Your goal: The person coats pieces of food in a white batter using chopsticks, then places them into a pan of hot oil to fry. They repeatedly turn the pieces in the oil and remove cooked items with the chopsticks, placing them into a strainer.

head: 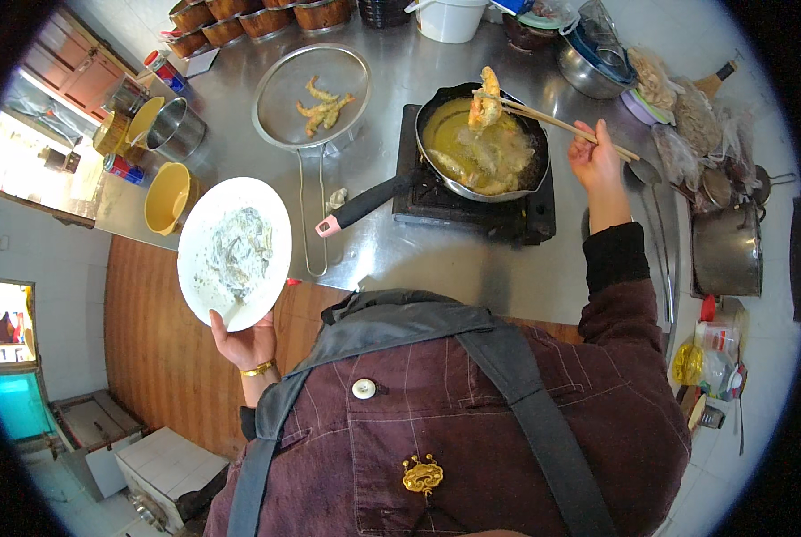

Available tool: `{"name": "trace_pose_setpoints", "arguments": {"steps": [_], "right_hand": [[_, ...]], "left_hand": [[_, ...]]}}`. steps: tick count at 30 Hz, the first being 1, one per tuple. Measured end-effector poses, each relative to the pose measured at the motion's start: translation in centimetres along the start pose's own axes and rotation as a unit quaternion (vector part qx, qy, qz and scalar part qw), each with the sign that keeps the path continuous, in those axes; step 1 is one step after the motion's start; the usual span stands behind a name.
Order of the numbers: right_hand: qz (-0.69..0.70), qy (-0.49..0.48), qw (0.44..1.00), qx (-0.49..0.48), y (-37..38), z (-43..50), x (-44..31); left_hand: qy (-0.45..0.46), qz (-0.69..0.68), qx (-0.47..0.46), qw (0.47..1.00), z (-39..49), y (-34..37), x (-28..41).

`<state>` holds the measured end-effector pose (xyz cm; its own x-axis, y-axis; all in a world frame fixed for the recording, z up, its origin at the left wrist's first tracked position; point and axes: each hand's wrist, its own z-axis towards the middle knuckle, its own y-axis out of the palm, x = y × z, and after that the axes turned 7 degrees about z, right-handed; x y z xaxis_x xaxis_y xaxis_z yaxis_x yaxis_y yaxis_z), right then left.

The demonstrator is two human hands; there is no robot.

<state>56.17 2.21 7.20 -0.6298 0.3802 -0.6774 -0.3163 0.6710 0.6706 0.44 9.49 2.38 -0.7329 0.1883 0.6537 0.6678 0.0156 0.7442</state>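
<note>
My right hand (592, 154) holds wooden chopsticks (561, 124), whose tips grip a fried shrimp (486, 101) above the oil. Below it, a frying pan (541, 144) of bubbling oil with several battered pieces in it rests on a black portable stove (414, 208). At the left, my left hand (246, 339) grips the near edge of a white plate (195, 268), tilted and smeared with wet batter over grey pieces. Between plate and pan, a round wire-mesh strainer (283, 101) with a long handle holds several fried shrimp (323, 107).
The pan's black handle (373, 201) points left toward me. A yellow bowl (172, 198) and a steel pot (177, 127) stand at the left. Wooden buckets (262, 23) and a white bucket (447, 20) line the back. Ladles (662, 228) lie right of the stove; the steel counter's front edge is before me.
</note>
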Motion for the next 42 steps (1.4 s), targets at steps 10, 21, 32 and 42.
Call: {"name": "trace_pose_setpoints", "arguments": {"steps": [10,21,32,42], "right_hand": [[0.022,-0.031,0.997,0.060,-2.5,-2.3,-0.1],[-0.017,-0.009,0.999,-0.036,6.4,0.4,-1.2],[-0.178,0.042,0.982,0.041,21.0,6.6,20.5],[-0.244,-0.090,0.956,-0.139,21.3,3.9,7.6]], "left_hand": [[-0.009,-0.003,-0.019,1.000,0.7,0.2,0.0],[-0.032,-0.034,-0.018,0.999,0.2,-1.0,0.7],[-0.006,-0.060,0.085,0.995,-5.7,-0.7,-1.5],[-0.021,-0.013,0.057,0.998,-4.2,-0.6,-0.9]]}}
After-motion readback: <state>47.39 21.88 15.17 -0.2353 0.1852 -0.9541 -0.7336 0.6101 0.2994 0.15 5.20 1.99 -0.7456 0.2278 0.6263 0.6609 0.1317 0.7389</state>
